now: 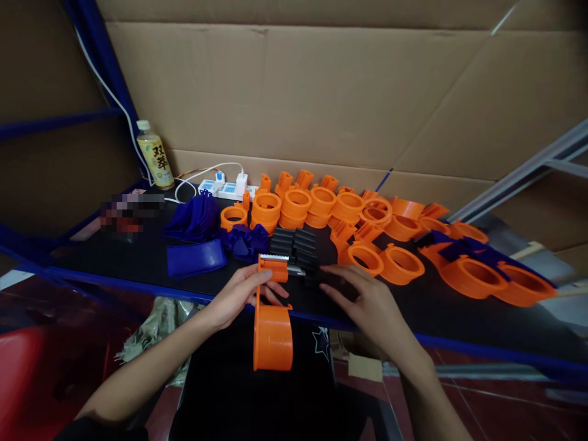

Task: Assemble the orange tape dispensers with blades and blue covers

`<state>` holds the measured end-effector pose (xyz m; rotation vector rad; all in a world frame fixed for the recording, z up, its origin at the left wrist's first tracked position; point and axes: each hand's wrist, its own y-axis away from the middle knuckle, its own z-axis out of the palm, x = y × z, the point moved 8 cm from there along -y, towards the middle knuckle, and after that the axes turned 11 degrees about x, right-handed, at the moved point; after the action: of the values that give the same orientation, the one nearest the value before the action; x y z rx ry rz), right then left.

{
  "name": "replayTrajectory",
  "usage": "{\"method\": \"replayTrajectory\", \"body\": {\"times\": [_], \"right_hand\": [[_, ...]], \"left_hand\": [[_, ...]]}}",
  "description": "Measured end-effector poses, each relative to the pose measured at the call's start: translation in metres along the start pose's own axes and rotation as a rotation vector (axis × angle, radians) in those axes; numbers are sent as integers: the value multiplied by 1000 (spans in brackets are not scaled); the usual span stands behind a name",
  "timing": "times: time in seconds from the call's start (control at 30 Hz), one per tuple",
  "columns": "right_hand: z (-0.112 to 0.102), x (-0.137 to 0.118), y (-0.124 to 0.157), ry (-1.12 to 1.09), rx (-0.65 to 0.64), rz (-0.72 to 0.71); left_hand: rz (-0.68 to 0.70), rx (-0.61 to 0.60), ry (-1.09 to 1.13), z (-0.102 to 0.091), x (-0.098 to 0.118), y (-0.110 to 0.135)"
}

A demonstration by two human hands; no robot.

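Observation:
My left hand [248, 291] is closed on the arm of an orange tape dispenser [274, 338], whose round hub hangs down over the table's front edge. A serrated metal blade [274, 257] sits at the dispenser's upper end. My right hand [365, 300] has its fingers spread, with the fingertips beside a pile of black ribbed plastic pieces [294, 244]; whether they touch one, I cannot tell. Behind the left hand are a bunch of small dark-blue plastic parts [245, 241] and a flat blue sheet [196, 258].
Several orange dispenser bodies [348, 205] stand in rows at the back and right, some with blue strips across them. A stack of blue sheets [195, 215], a drink bottle [156, 156] and a white power strip [228, 189] with cables are at the back left. A cardboard wall [294, 92] rises behind.

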<state>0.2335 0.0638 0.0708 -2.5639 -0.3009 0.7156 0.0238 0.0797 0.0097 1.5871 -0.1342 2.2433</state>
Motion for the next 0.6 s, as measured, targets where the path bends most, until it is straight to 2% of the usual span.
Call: {"method": "replayTrajectory", "body": {"times": [0.1,0.27,0.47,0.6], "right_hand": [[7,13,8,40,-59,-11],[9,14,8,-47,-73,27],[-5,-17,-9,-361,59,44],[1,-44,-16,-403,101,-21]], "left_hand": [[5,18,-14,0,2,0],[4,20,-18,0,2,1],[40,69,-46,-2,-1,0],[80,60,-47,0,1,2]]}}
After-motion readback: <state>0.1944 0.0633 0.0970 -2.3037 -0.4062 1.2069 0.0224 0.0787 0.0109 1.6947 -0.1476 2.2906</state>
